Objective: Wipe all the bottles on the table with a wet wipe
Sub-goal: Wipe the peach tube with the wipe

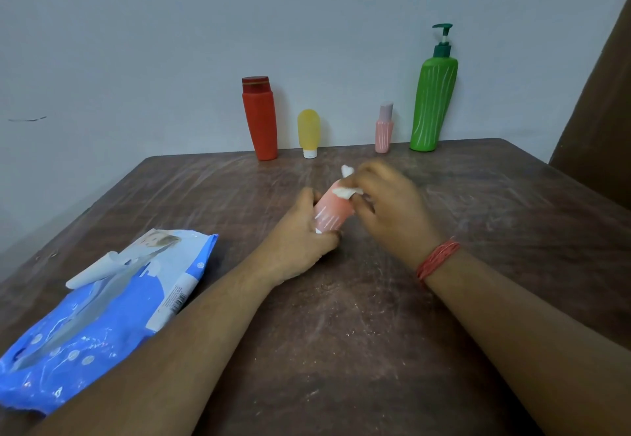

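Note:
My left hand (300, 241) grips the lower end of a pink bottle (333, 212) with white stripes, held tilted above the table (375, 316). My right hand (392, 206) pinches a white wet wipe (346, 191) against the bottle's upper part; the hand is blurred. Along the wall at the table's far edge stand a red bottle (261, 121), a yellow tube (308, 133) on its white cap, a small pink bottle (384, 129) and a tall green pump bottle (432, 97).
A blue pack of wet wipes (102, 316) lies at the near left of the table, its flap peeled open. A brown chair back (601, 111) stands at the far right.

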Motion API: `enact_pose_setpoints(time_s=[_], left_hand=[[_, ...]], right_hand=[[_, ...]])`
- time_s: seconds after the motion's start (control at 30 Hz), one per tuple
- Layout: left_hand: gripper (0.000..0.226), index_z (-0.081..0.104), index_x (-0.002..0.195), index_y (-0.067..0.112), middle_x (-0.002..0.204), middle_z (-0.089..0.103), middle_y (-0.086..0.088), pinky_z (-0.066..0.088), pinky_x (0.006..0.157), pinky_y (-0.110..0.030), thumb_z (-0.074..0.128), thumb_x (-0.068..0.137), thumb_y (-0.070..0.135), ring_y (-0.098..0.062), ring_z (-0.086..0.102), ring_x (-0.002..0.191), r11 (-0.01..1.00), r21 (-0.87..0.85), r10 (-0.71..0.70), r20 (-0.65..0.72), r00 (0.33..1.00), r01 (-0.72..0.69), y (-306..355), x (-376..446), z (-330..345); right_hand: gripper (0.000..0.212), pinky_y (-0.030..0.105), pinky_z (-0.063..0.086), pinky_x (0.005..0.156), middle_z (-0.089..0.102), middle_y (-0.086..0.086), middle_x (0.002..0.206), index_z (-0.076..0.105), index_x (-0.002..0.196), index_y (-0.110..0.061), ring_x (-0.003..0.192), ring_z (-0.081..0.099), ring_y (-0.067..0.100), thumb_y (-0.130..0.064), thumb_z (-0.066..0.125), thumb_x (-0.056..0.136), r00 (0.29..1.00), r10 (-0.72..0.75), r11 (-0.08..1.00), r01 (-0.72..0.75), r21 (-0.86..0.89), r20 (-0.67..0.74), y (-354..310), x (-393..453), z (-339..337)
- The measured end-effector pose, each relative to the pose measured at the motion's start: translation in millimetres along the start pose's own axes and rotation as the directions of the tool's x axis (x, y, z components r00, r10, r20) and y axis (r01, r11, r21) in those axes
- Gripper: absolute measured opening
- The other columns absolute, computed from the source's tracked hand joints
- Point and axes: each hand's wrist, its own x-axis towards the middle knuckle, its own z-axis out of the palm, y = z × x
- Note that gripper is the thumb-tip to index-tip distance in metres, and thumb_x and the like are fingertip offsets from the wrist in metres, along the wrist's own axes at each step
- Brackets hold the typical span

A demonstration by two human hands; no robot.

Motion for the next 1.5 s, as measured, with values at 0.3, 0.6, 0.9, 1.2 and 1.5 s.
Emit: enact_pose_setpoints(time_s=[0.3,0.6,0.9,1.2,1.5], left_hand=[[0.039,0.040,0.110,0.030,0.105,0.057,0.002,0.051,0.063,-0.031,0.072,0.088,0.027,-0.016,0.062,0.085,0.999,-0.042,-0.029,0.005,1.000,0.029,-2.2,1.4,-1.2],[0.039,0.038,0.108,0.030,0.106,0.056,0.004,0.046,0.061,-0.025,0.072,0.088,0.028,-0.015,0.061,0.083,0.999,-0.021,-0.039,0.003,0.999,0.039,-2.2,2.6,0.3],[0.037,0.040,0.104,0.030,0.098,0.056,0.004,0.044,0.060,-0.023,0.071,0.087,0.019,-0.009,0.058,0.078,0.999,-0.038,-0.012,-0.019,1.000,0.011,-2.6,1.9,0.9],[0.035,0.043,0.102,0.025,0.096,0.061,-0.003,0.050,0.066,-0.042,0.070,0.086,0.012,-0.013,0.058,0.074,0.993,-0.115,0.000,-0.026,1.000,-0.003,-5.1,2.1,0.7],[0.034,0.043,0.104,0.022,0.094,0.062,-0.007,0.048,0.060,-0.035,0.070,0.086,0.013,-0.013,0.059,0.070,0.993,-0.115,-0.041,-0.020,0.999,0.039,-5.3,3.3,-0.3]], right_hand=[[0.027,0.038,0.056,0.082,0.067,-0.007,0.103,0.066,0.104,-0.024,0.094,0.065,0.012,-0.001,0.063,0.089,0.974,0.218,0.892,-0.178,0.415,-0.053,-5.5,-1.1,-2.8],[0.027,0.034,0.053,0.078,0.055,-0.001,0.110,0.065,0.112,-0.013,0.089,0.055,0.012,-0.001,0.067,0.087,0.988,0.129,0.990,-0.123,0.064,-0.090,-2.5,1.0,-0.4],[0.026,0.035,0.051,0.075,0.062,0.007,0.096,0.072,0.108,-0.010,0.090,0.058,0.026,-0.001,0.069,0.085,1.000,-0.009,0.999,0.009,-0.034,0.017,-8.5,0.7,4.7],[0.026,0.032,0.050,0.078,0.067,0.005,0.098,0.071,0.103,-0.009,0.091,0.060,0.026,0.003,0.069,0.080,0.983,-0.156,0.986,0.161,-0.051,0.093,-14.7,0.7,-0.5],[0.024,0.025,0.043,0.083,0.069,0.002,0.100,0.070,0.102,-0.011,0.092,0.058,0.022,0.002,0.068,0.082,0.981,-0.158,0.986,0.162,-0.035,0.110,-10.7,1.0,-0.9]])
